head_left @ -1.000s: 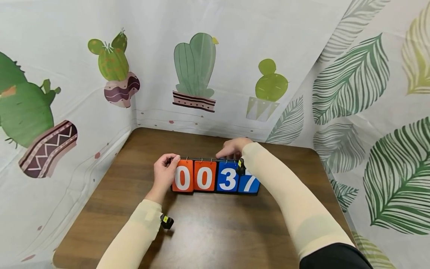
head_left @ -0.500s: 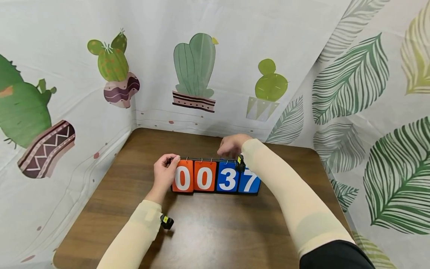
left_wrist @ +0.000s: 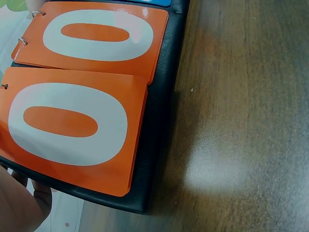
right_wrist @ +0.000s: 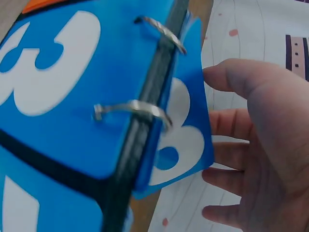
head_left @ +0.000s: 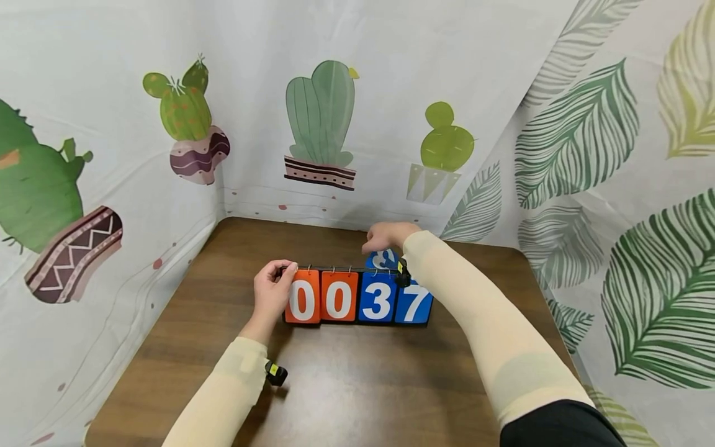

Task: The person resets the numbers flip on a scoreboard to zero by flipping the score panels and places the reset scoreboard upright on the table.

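A flip scoreboard stands on the wooden table, its front cards reading 0 0 in orange and 3 7 in blue. My left hand grips its upper left corner, thumb in front and fingers behind. Behind the top bar, my right hand holds the outer edge of a blue number card between thumb and fingers. That card is swung up at the rear on its metal rings and bears a white figure. In the head view, the right wrist camera and sleeve hide part of the blue 7 card.
The brown table has rounded corners. White cloth printed with cacti and leaves hangs close behind it and at both sides. A small black camera is strapped to the left wrist.
Behind the board my right hand has risen slightly, and a blue card has come up into sight above the bar. The left hand keeps its grip; the head view has shifted a little.
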Action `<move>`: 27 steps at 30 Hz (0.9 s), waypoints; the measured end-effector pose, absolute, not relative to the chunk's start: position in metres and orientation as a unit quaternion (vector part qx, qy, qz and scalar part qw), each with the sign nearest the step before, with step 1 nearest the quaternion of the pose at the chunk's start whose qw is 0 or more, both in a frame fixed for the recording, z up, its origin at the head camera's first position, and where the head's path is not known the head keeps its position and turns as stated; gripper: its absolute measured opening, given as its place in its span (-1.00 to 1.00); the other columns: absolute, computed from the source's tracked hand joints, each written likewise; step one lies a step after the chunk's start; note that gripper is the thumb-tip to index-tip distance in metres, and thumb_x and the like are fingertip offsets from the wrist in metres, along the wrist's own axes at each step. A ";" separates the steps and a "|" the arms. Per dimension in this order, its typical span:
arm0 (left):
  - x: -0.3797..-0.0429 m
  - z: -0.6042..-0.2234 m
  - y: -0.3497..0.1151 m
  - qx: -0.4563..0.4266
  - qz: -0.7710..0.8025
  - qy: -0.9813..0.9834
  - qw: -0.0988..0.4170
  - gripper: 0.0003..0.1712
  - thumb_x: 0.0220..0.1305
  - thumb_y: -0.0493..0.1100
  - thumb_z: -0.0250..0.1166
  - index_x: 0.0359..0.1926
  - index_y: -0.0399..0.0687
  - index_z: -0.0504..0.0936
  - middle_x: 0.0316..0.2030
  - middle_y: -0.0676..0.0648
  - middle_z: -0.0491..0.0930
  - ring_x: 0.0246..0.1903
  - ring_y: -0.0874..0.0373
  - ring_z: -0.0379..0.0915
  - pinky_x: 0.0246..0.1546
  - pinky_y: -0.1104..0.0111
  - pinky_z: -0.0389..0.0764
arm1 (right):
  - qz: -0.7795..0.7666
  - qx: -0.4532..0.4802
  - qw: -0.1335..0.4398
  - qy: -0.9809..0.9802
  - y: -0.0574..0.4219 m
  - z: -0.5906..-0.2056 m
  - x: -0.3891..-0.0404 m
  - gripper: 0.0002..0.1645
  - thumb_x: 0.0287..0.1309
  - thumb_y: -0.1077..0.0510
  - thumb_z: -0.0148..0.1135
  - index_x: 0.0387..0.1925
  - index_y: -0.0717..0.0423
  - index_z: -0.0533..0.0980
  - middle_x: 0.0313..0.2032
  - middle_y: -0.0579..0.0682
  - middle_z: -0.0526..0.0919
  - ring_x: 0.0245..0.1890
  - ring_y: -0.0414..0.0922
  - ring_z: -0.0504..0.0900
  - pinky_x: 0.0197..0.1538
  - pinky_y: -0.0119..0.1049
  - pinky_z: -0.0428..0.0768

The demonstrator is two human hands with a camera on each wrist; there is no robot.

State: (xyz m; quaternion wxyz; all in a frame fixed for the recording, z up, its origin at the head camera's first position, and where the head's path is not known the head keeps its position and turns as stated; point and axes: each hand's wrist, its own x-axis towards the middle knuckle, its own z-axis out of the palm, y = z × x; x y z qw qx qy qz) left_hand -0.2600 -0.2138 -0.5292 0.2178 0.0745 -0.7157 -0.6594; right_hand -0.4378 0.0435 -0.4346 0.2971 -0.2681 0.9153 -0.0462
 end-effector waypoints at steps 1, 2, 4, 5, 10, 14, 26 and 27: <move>-0.260 -0.529 -0.214 0.076 -0.659 -0.716 0.218 -0.75 0.34 -0.22 0.40 -0.13 -0.40 0.69 -0.38 0.08 0.63 -0.35 0.31 0.45 -0.28 0.57 0.51 | -0.049 -0.263 0.290 0.919 0.046 -0.434 -0.439 -0.54 0.39 -0.24 0.13 -0.22 0.09 0.55 -0.26 -0.03 0.49 -0.28 -0.10 0.41 -0.08 -0.16 0.48; -0.260 -0.529 -0.214 0.078 -0.657 -0.718 0.217 -0.75 0.34 -0.22 0.40 -0.13 -0.39 0.69 -0.37 0.07 0.63 -0.34 0.31 0.45 -0.28 0.58 0.51 | -0.054 -0.256 0.283 0.923 0.048 -0.433 -0.440 -0.55 0.38 -0.24 0.16 -0.26 0.07 0.53 -0.33 -0.06 0.46 -0.33 -0.11 0.39 -0.13 -0.19 0.46; -0.260 -0.530 -0.214 0.078 -0.656 -0.718 0.218 -0.75 0.34 -0.22 0.40 -0.13 -0.39 0.69 -0.36 0.04 0.63 -0.34 0.31 0.45 -0.28 0.58 0.51 | -0.068 -0.248 0.269 0.928 0.053 -0.430 -0.442 -0.57 0.35 -0.25 0.21 -0.34 0.03 0.51 -0.42 -0.09 0.41 -0.39 -0.12 0.40 -0.23 -0.21 0.41; -0.260 -0.530 -0.214 0.077 -0.655 -0.719 0.218 -0.75 0.34 -0.22 0.40 -0.13 -0.39 0.69 -0.35 0.03 0.64 -0.34 0.31 0.46 -0.28 0.58 0.51 | -0.078 -0.246 0.261 0.930 0.055 -0.429 -0.443 -0.57 0.34 -0.25 0.24 -0.37 0.00 0.52 -0.46 -0.11 0.41 -0.40 -0.12 0.42 -0.26 -0.22 0.41; -0.260 -0.531 -0.214 0.074 -0.648 -0.725 0.223 -0.77 0.35 -0.22 0.39 -0.14 -0.36 0.70 -0.33 0.01 0.66 -0.34 0.31 0.46 -0.28 0.59 0.51 | -0.144 -0.247 0.245 0.926 0.067 -0.422 -0.449 -0.52 0.29 -0.22 0.34 -0.51 0.04 0.50 -0.58 -0.11 0.40 -0.45 -0.05 0.48 -0.34 -0.24 0.42; -0.261 -0.531 -0.214 0.074 -0.644 -0.727 0.224 -0.78 0.35 -0.21 0.39 -0.14 -0.33 0.71 -0.35 0.08 0.65 -0.33 0.31 0.46 -0.27 0.59 0.51 | -0.192 -0.249 0.245 0.917 0.074 -0.415 -0.453 -0.60 0.25 -0.15 0.41 -0.43 0.08 0.57 -0.49 -0.05 0.52 -0.37 -0.02 0.53 -0.15 -0.05 0.57; -0.258 -0.527 -0.214 0.069 -0.643 -0.731 0.218 -0.76 0.36 -0.22 0.39 -0.12 -0.37 0.70 -0.27 -0.19 0.68 -0.32 0.29 0.46 -0.26 0.59 0.50 | -0.222 -0.201 0.252 0.920 0.087 -0.398 -0.458 -0.73 0.30 -0.06 0.36 -0.20 0.06 0.65 -0.25 -0.02 0.62 -0.26 -0.07 0.55 -0.15 -0.09 0.70; -0.258 -0.526 -0.214 0.069 -0.643 -0.731 0.218 -0.76 0.36 -0.22 0.39 -0.12 -0.37 0.70 -0.26 -0.22 0.68 -0.32 0.29 0.47 -0.27 0.58 0.51 | -0.230 -0.198 0.255 0.918 0.088 -0.395 -0.458 -0.74 0.31 -0.05 0.36 -0.18 0.06 0.67 -0.19 0.00 0.64 -0.22 -0.05 0.58 -0.12 -0.08 0.72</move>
